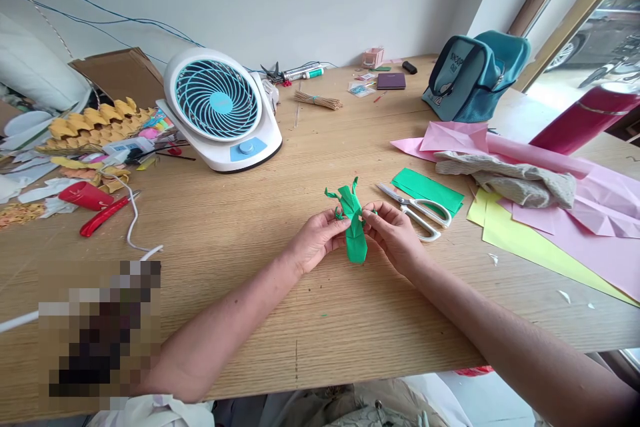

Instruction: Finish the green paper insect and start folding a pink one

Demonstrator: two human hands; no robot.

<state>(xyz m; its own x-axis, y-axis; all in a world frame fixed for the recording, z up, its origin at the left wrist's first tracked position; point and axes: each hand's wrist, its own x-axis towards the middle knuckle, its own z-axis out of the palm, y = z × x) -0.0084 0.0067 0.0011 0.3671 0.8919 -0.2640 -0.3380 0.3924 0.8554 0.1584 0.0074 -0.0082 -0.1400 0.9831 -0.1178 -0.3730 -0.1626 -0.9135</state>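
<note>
A folded green paper figure [356, 248] with thin twisted limbs is held up between my two hands over the wooden table. My left hand [323, 235] pinches its left side, thumb in front. On the other side my right hand [393, 233] grips a small limb between thumb and fingertips. Just beyond my right hand lie white-handled scissors [425, 220], their blades resting partly on green paper sheets [435, 192]. The fingertips behind the figure are partly hidden.
A white and blue fan [220, 107] stands at the back left. Pink paper [590, 200], a grey glove [520, 180] and yellow paper [510, 230] lie at right, near a teal bag [470, 80] and red bottle [585, 117]. Red-handled pliers [103, 217] and scraps lie left.
</note>
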